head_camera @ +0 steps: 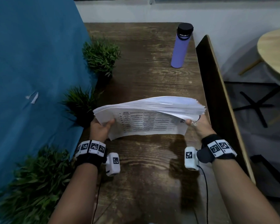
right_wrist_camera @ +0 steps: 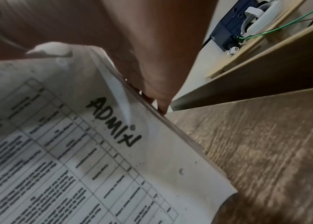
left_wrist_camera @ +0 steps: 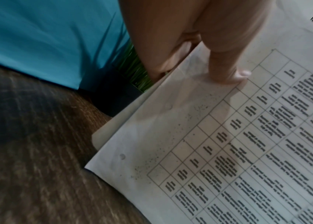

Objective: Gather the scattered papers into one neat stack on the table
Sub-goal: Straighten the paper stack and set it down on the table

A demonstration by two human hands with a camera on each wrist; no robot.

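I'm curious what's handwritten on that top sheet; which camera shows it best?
The right wrist view: the handwritten word reads roughly "ADMIN", large and sharp. The head view shows only a tiny dark mark; the left wrist view misses it.

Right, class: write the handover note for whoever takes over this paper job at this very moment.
Left hand: grips the left end of the stack, thumb on the printed top sheet.
Right hand: grips the right end, where the edges fan unevenly.
Stack: held above the table, tilted, sagging in the middle.
Done: papers gathered; none seen loose on the table.
Left: square the edges, lay the stack flat, let go.
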